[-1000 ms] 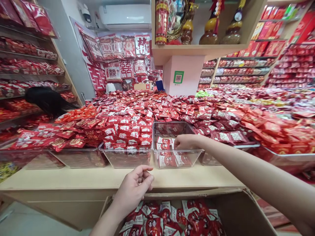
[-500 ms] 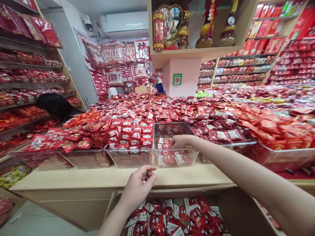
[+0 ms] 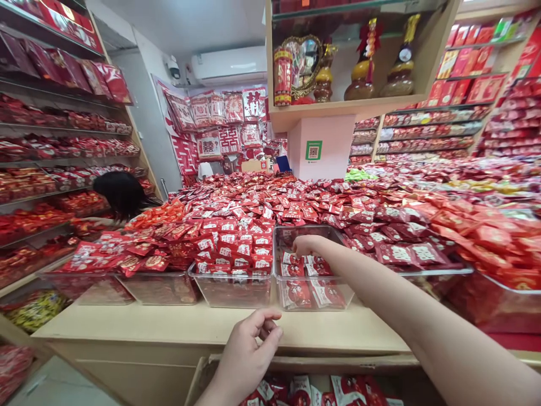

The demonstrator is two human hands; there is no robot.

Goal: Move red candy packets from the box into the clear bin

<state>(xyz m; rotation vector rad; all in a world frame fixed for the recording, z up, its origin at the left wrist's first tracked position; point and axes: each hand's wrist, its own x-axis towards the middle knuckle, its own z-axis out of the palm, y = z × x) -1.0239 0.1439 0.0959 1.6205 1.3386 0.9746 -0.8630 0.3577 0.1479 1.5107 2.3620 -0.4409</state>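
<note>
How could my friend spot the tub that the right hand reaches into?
Find the white pillar with a green sign. Below it, clear tubs line the front of the counter; choose the tub under the right hand. Its neighbours are heaped high, but it has only a few packets, low inside.

the left hand [image 3: 252, 348] curls loosely; the right hand [image 3: 307, 246] reaches farther forward.

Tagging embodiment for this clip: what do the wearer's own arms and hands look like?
Human, ungloved. Left hand: no ring visible. Right hand: too small to check for rings. Right forearm: slender, tapering to the wrist; no sleeve, watch, cables or markings visible. Left wrist: uncovered where visible.
</note>
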